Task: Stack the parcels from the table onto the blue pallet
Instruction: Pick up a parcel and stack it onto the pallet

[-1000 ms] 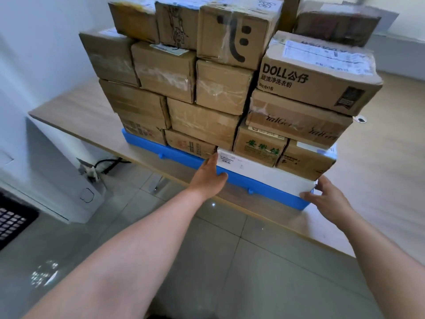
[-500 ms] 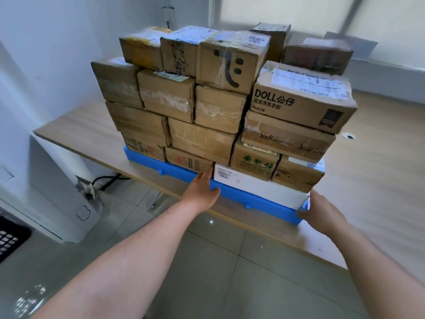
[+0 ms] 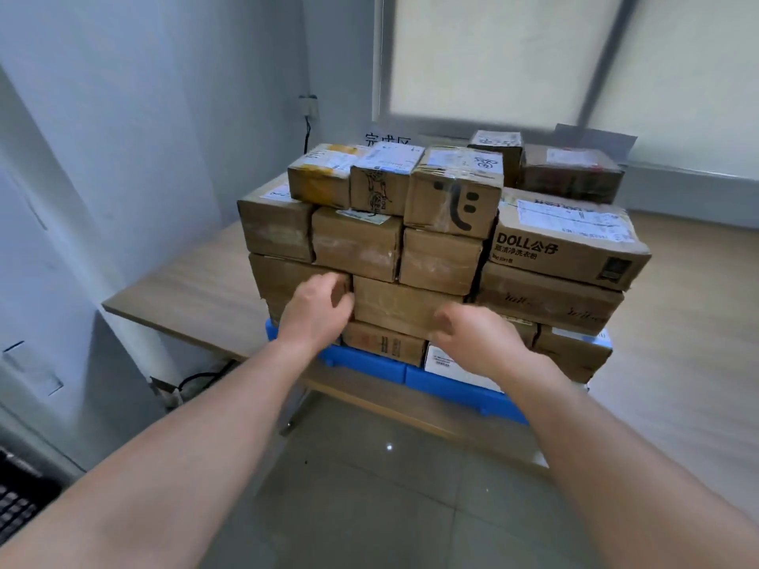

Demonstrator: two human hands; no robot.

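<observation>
Parcels [image 3: 431,256] are seen in the head view stacked in several rows on the pallet [image 3: 369,365], which is set at the near corner of the table [image 3: 197,289].

Both hands are raised to the front face of the stack. A mid box [image 3: 398,305] lies just beyond the fingers and between them, its long axis running across from one hand to the other. The left hand [image 3: 314,314] is judged the nearer. Its fingers [image 3: 336,289] are bent in at the box's left end, where it meets its neighbour. The tips are hidden, so a grip or a mere press cannot be told. The right hand [image 3: 480,342] is held before the box's lower right corner, its fingers [image 3: 445,318] loosely curled and spread, with nothing held. Contact there cannot be told, the hand being blurred.

Any pull on this box is judged to be hindered. More parcels are borne on it above the fingers, and a low box [image 3: 386,342] is pressed under it. Right of the right fingers a DOLL box [image 3: 566,244] overhangs its row. Below that hand a white box [image 3: 451,363] is seen on the pallet.
</observation>
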